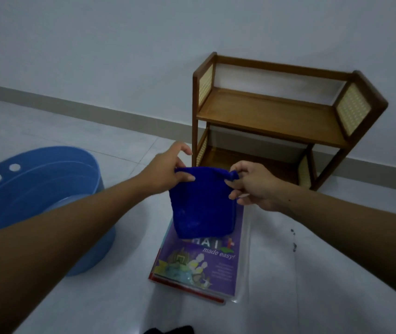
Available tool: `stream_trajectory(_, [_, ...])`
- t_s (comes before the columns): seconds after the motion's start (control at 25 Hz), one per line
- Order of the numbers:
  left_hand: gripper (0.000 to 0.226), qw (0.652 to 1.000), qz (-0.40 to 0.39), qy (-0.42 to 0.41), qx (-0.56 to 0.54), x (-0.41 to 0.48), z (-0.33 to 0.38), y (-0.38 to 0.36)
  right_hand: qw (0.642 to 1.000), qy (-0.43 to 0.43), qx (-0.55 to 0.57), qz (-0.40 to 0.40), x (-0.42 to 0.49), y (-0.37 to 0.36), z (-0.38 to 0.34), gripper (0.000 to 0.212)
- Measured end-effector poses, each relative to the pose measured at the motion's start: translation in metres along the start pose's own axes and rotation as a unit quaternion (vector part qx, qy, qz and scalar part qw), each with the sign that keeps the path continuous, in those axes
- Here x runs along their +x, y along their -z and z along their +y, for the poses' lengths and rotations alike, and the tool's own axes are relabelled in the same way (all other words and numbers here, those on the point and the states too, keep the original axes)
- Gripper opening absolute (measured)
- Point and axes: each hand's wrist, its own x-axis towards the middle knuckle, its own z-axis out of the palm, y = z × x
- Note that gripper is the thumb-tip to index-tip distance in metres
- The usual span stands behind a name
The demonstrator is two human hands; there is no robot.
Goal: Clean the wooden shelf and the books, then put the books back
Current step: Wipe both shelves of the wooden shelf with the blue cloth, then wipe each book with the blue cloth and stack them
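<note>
Hands (168,169) pinching blue cloth (204,203)

The purple cover of the top book (206,263) reads "made easy!" in white, under larger letters "HAT" half hidden by the blue cloth (203,203); smaller print is illegible.

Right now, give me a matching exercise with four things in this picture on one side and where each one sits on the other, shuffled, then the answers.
Things:
1. blue cloth
2. wooden shelf
3. blue tub
4. stack of books

Places:
A. on the floor at the left
B. flat on the floor below the hands
C. held up by its top corners between left hand and right hand
D. standing against the wall, both tiers bare

Pairs: 1-C, 2-D, 3-A, 4-B
</note>
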Motion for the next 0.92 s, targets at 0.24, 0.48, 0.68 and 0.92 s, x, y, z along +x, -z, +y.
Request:
stream_trajectory(0.24, [0.014,0.987,0.001,-0.153,0.051,-0.015,-0.03,-0.016,0.986,0.094,-0.141,-0.006,0.0,0.008,0.042,0.027])
stream_trajectory(0.48, [0.021,0.954,-0.247,-0.138,0.097,-0.068,-0.084,-0.073,0.97,-0.038,-0.203,-0.129,-0.019,-0.008,0.137,0.013])
stream_trajectory(0.68, [0.016,0.973,-0.219,-0.031,0.061,-0.05,-0.092,-0.075,0.974,-0.061,-0.185,-0.118,-0.01,-0.01,0.141,0.016])
stream_trajectory(0.92, [0.013,0.992,-0.105,0.064,-0.003,-0.011,-0.107,-0.085,0.98,-0.046,-0.193,-0.002,0.03,-0.015,0.121,0.022])
